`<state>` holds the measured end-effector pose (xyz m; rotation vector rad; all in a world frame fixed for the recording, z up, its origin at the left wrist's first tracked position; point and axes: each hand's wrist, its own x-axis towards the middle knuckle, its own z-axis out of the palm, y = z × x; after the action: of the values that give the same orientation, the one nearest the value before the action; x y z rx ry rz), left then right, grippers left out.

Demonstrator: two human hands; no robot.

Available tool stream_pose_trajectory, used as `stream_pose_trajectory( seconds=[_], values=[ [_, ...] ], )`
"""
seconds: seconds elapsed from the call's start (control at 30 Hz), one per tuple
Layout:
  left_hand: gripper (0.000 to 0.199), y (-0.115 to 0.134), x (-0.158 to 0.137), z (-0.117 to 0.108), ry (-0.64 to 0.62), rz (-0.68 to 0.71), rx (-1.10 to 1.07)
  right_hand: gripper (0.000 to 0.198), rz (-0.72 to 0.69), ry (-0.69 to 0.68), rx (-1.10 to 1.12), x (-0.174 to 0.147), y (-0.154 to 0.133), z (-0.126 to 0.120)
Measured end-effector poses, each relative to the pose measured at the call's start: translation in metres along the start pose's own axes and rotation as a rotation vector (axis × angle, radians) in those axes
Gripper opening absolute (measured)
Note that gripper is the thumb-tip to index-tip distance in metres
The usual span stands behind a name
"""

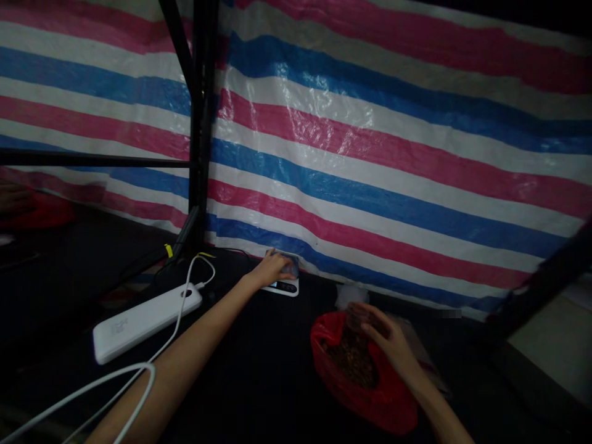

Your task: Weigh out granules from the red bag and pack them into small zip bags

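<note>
My left hand (274,269) reaches over a small white digital scale (290,288), its fingers bent around a dark bluish, glossy item (291,264) on top that I cannot make out. On the right, my right hand (386,333) is closed on a small clear plastic cup (355,316), tilted at the mouth of a red plastic bag (388,410). Small brown pieces (354,357), like beans or nuts, fill the bag. Dim light blurs their detail.
A white power bank (143,324) with a looping white cable (178,314) lies left of my left arm. Behind the bag are a clear plastic item (349,295) and flat packets (419,345). A striped sheet (370,172) and a black metal post (200,123) bound the dark table. Another person's hand (13,198) is at far left.
</note>
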<state>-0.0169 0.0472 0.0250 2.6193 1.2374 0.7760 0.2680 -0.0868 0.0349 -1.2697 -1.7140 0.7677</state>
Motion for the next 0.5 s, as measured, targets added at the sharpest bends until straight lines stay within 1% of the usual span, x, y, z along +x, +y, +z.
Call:
stream_pose_trajectory(
  seconds=[0.07,0.13,0.2,0.27,0.33,0.43,0.5],
  values=[
    [0.040,0.016,-0.010,0.003,0.034,0.004,-0.158,0.041,-0.030,-0.031,0.000,0.014,-0.004,0.004],
    [0.041,0.034,-0.024,0.011,0.114,-0.021,-0.349,0.042,-0.086,-0.046,0.009,0.028,-0.007,0.011],
    [0.042,0.052,-0.039,0.020,0.192,-0.076,-0.526,0.049,-0.136,0.006,0.026,0.039,-0.009,0.020],
    [0.040,0.065,-0.051,0.025,0.212,-0.106,-0.651,0.057,-0.161,0.110,0.064,0.043,-0.008,0.030],
    [0.039,0.073,-0.056,0.027,0.187,-0.101,-0.725,0.053,-0.163,0.194,0.098,0.042,-0.005,0.038],
    [0.039,0.075,-0.056,0.024,0.153,-0.070,-0.751,0.041,-0.153,0.196,0.070,0.034,-0.001,0.041],
    [0.039,0.074,-0.053,0.023,0.154,-0.060,-0.737,0.038,-0.157,0.192,0.042,0.030,-0.002,0.041]
  ],
)
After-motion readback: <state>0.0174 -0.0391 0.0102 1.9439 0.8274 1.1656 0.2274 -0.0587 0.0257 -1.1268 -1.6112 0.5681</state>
